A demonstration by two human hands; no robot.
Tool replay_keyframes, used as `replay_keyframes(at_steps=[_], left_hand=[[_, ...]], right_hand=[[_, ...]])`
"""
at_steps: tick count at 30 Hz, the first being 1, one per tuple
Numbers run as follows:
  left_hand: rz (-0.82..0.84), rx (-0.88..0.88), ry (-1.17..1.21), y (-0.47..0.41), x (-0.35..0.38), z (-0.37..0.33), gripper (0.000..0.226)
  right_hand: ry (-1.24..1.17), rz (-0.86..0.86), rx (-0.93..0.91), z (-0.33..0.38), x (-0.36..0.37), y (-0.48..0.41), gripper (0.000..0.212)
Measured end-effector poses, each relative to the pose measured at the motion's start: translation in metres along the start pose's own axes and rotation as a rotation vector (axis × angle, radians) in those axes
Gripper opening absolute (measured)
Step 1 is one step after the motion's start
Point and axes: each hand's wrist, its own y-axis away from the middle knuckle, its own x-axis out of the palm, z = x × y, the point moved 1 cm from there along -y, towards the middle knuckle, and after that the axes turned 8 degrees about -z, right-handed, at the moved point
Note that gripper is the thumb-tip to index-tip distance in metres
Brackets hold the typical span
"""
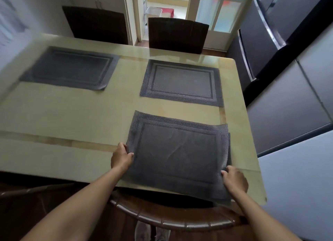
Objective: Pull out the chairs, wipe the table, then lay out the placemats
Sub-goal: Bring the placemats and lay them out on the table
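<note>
A: Where is the placemat being laid?

B: The near placemat (178,154) sits at about 5 o'clock on the desk (72,118), its near edge hanging just past the desk's rim above the curved back of the near chair (171,221). A second edge shows along its right side, so there may be another mat beneath; I cannot tell for sure.

A: And the grips?

B: The left hand (121,157) has its grip pinched closed on the mat's left edge. The right hand (235,180) is closed on the near right corner, thumb on top.

A: The others?

B: One laid placemat (182,83) lies flat at 1 o'clock, another, the far-left placemat (69,67), at 11 o'clock, well apart. Two dark chairs stand beyond the far edge, the far-right chair (177,35) and the far-left chair (95,24).
</note>
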Motion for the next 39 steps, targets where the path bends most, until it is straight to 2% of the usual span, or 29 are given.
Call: replay_keyframes(at_steps=[2,4,8,12,16,20,25,34,39], left_hand=[[0.003,0.07,-0.062,0.004,0.0,-0.003,0.026],[-0.029,0.104,-0.057,0.005,-0.006,-0.005,0.022],[-0.122,0.112,0.114,-0.004,-0.037,-0.012,0.017],[-0.187,0.067,0.236,-0.033,-0.092,0.0,0.019],[-0.286,0.031,0.255,-0.074,-0.149,0.029,0.021],[-0.357,0.003,0.268,-0.12,-0.206,0.078,0.022],[-0.349,-0.056,0.283,-0.192,-0.273,0.155,0.025],[-0.292,-0.198,0.393,-0.267,-0.335,0.265,0.025],[-0.344,-0.228,0.444,-0.288,-0.348,0.293,0.023]], right_hand=[[0.005,-0.014,-0.036,0.0,-0.007,0.001,0.026],[-0.093,-0.05,-0.055,0.002,-0.013,-0.002,0.019],[-0.342,-0.135,-0.103,0.02,-0.028,-0.003,0.013],[-0.54,-0.061,-0.149,0.068,-0.034,0.007,0.008],[-0.653,0.03,-0.218,0.138,-0.032,0.024,0.015],[-0.729,0.086,-0.257,0.21,-0.016,0.057,0.018],[-0.763,0.086,-0.268,0.301,0.011,0.119,0.01],[-0.837,0.17,-0.13,0.398,0.07,0.204,0.016],[-0.8,0.156,-0.13,0.437,0.095,0.219,0.013]])
